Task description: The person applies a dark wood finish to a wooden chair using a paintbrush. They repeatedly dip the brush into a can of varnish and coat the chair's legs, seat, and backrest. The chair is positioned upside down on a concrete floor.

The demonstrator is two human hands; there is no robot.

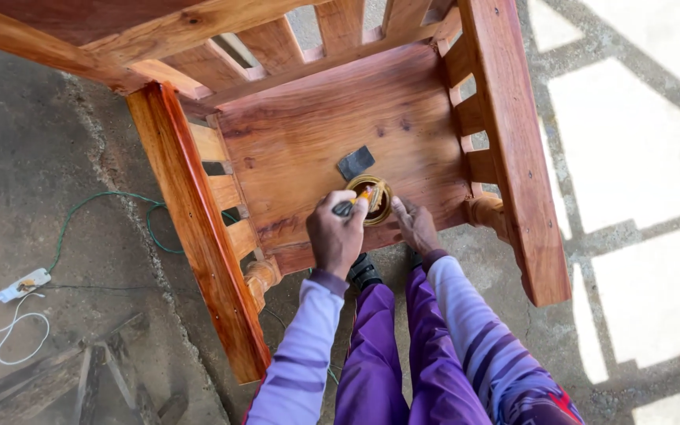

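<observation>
Head view: left hand (334,236) grips a brush (356,201), bristles dipping into the tin (371,200) on the chair (316,134) seat. Right hand (415,226) lies open, fingers spread, touching the tin's side. Loading step, I judge; next needs lifting without drips.

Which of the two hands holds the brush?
The left hand: it is fisted around the brush, whose tip dips into the small round tin. The right hand lies open beside the tin on the chair seat.
</observation>
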